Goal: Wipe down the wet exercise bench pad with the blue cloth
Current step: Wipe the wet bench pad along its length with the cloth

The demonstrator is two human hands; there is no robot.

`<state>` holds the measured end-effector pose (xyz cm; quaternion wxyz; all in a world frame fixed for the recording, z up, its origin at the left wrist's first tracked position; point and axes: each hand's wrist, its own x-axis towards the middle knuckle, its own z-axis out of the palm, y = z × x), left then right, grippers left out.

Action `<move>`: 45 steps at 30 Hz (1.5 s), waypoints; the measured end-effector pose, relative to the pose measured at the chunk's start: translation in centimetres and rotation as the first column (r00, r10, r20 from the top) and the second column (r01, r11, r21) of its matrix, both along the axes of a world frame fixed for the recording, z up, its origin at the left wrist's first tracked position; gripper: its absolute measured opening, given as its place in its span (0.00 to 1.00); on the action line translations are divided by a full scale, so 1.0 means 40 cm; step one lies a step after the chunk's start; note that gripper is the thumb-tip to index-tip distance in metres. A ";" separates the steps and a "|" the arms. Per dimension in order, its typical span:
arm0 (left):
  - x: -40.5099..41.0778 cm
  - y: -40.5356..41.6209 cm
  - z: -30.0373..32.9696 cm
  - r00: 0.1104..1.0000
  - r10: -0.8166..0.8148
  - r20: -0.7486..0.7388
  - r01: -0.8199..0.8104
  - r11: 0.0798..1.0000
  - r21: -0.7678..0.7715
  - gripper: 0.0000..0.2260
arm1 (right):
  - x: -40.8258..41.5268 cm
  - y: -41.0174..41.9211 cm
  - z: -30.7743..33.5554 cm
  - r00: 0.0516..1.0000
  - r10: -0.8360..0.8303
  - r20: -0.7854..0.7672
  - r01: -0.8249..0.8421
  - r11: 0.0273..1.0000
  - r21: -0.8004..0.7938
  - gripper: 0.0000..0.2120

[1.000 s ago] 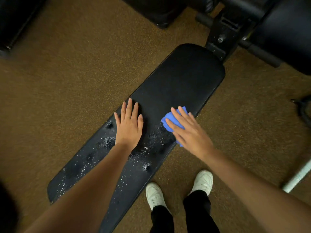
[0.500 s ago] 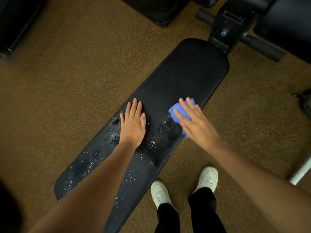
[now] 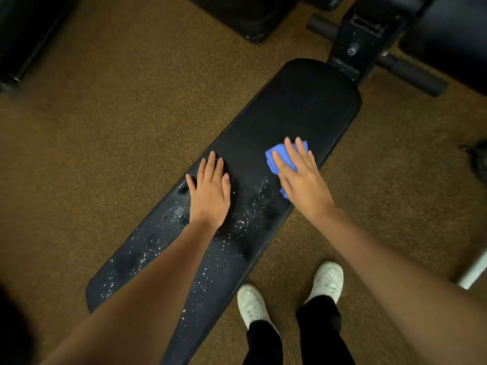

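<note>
pressing flat on the blue cloth [image 3: 283, 156], the right hand [image 3: 303, 180] lay with its fingers straight and spread, the cloth bunched under the palm near the right edge of the bench pad [image 3: 297, 106]. the left hand [image 3: 210, 192] rested palm down beside it on the same black surface, fingers straight and close together, holding nothing. both forearms were bare.

no brand, label or writing could be read anywhere on the pad, the cloth or the frame.

the pad was long, black and rounded at its ends, running on a diagonal from lower left to upper right. water droplets [image 3: 237, 222] speckled it between and below the two hands and on toward its near end, with some duller dark patches among them. the far half, beyond the hands, looked matte and free of beads.

at the far end of the pad stood a black metal frame [image 3: 353, 43] with a bolt and two padded rollers [image 3: 411, 73] sticking out sideways. more black padded equipment sat along the top edge and in the upper left corner. the floor [image 3: 105, 127] was brown and speckled. two white shoes [image 3: 253, 304] under black trousers stood on it just right of the pad. a white bar [image 3: 474, 272] crossed the right edge.
</note>
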<state>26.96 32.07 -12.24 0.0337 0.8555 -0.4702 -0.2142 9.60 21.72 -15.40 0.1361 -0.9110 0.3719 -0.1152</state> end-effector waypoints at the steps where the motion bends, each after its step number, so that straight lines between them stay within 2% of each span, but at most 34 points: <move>1: 0.002 -0.003 -0.001 1.000 0.005 0.005 -0.005 1.000 -0.006 0.21 | 0.030 -0.021 0.000 0.999 -0.034 -0.009 0.034 0.999 -0.003 0.25; 5: 0.013 -0.017 0.000 0.999 0.049 0.014 -0.049 0.998 -0.038 0.21 | 0.095 -0.010 -0.003 0.997 -0.069 -0.025 0.069 0.998 0.000 0.25; 7: 0.019 -0.019 0.001 0.996 0.081 0.021 -0.080 0.996 -0.037 0.21 | 0.073 0.031 0.001 0.998 0.059 0.007 -0.059 0.998 0.012 0.26; 10: 0.027 -0.016 0.005 0.993 0.115 -0.003 -0.115 0.993 -0.035 0.22 | 0.018 0.039 0.009 0.974 0.227 0.019 -0.228 0.973 0.037 0.33; 12: 0.028 -0.009 0.005 0.992 0.123 -0.023 -0.124 0.992 -0.028 0.22 | 0.021 0.012 0.008 0.977 0.214 0.018 -0.215 0.976 0.030 0.32; 17: 0.026 -0.008 -0.006 0.986 0.158 -0.042 -0.159 0.987 -0.023 0.22 | 0.129 -0.014 0.001 0.998 0.060 0.019 -0.061 0.998 0.030 0.25; 19: 0.021 -0.011 -0.009 0.982 0.182 -0.046 -0.184 0.983 -0.024 0.22 | 0.120 -0.003 -0.003 0.984 0.163 0.069 -0.165 0.986 0.030 0.26; 21: 0.015 -0.012 -0.011 0.978 0.201 -0.048 -0.202 0.979 -0.027 0.22 | 0.074 0.001 -0.004 0.921 0.367 0.128 -0.373 0.928 0.024 0.28; 23: 0.014 -0.016 -0.008 0.976 0.209 -0.054 -0.211 0.977 -0.031 0.22 | 0.035 -0.017 0.003 0.870 0.480 0.114 -0.485 0.874 0.019 0.30; 26: 0.016 -0.015 -0.006 0.977 0.208 -0.054 -0.210 0.977 -0.028 0.22 | 0.064 -0.074 0.000 0.922 0.371 0.108 -0.376 0.926 0.029 0.29; 29: 0.021 -0.012 -0.010 0.979 0.198 -0.040 -0.200 0.979 -0.038 0.22 | 0.180 -0.107 -0.008 0.955 0.276 0.108 -0.276 0.961 -0.019 0.24; 32: 0.016 -0.013 -0.013 0.972 0.231 -0.041 -0.232 0.971 -0.048 0.22 | 0.262 -0.098 -0.006 0.955 0.276 0.111 -0.277 0.961 -0.005 0.22; 34: 0.013 -0.016 -0.010 0.964 0.261 -0.041 -0.263 0.964 -0.034 0.22 | 0.253 -0.082 -0.008 0.935 0.333 0.122 -0.336 0.942 0.003 0.23; 37: 0.008 -0.025 -0.002 0.955 0.287 -0.077 -0.290 0.956 -0.029 0.22 | 0.184 -0.085 -0.015 0.852 0.509 0.127 -0.511 0.859 -0.017 0.30; 38: 0.008 -0.028 0.001 0.952 0.294 -0.087 -0.297 0.954 -0.031 0.22 | 0.174 -0.100 -0.014 0.851 0.514 0.109 -0.517 0.856 -0.001 0.32; 42: 0.021 -0.025 0.005 0.950 0.296 -0.095 -0.302 0.952 -0.047 0.22 | 0.246 -0.145 -0.003 0.935 0.340 0.098 -0.344 0.939 0.026 0.24; 45: 0.034 -0.015 0.003 0.946 0.313 -0.081 -0.318 0.946 -0.054 0.21 | 0.302 -0.127 0.008 0.943 0.328 0.059 -0.331 0.942 0.058 0.25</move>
